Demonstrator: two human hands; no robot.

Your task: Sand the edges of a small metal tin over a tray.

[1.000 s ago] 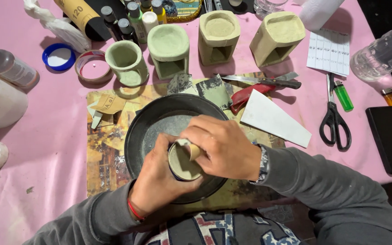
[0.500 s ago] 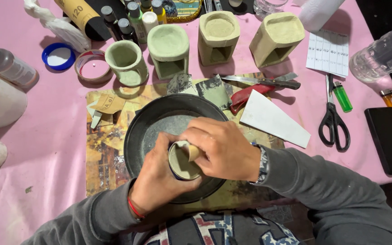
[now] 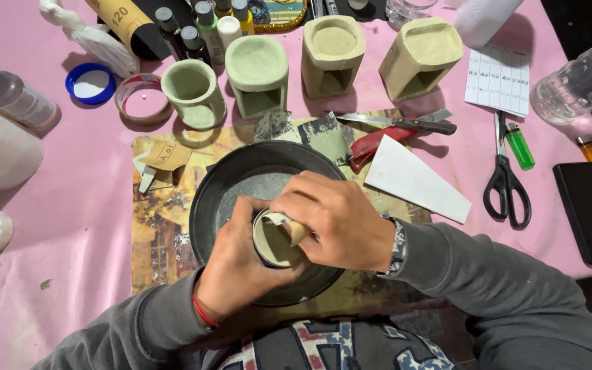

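Low in the middle of the frame, the left hand wraps around a small round clay cup, its fingers closed on the cup's outer wall in a firm grip. The right hand comes in from the right, and its fingers pinch a folded scrap of sandpaper, pressing it against the inside of the cup's rim. Both hands hold the cup over a dark round pan, whose grey, dusty bottom shows above the hands. The pan stands on a worn printed board that lies on the pink worktop.

Above the pan, in the upper middle of the frame, stand a small greenish round pot, a greenish square burner and two beige square burners in a row. A knife lies just right of the pan's top, with a red-handled tool below it and a white wedge-shaped sheet beside that. Black scissors and a green lighter lie further right, near a black phone at the right edge. A tape roll and a blue lid sit at the upper left.
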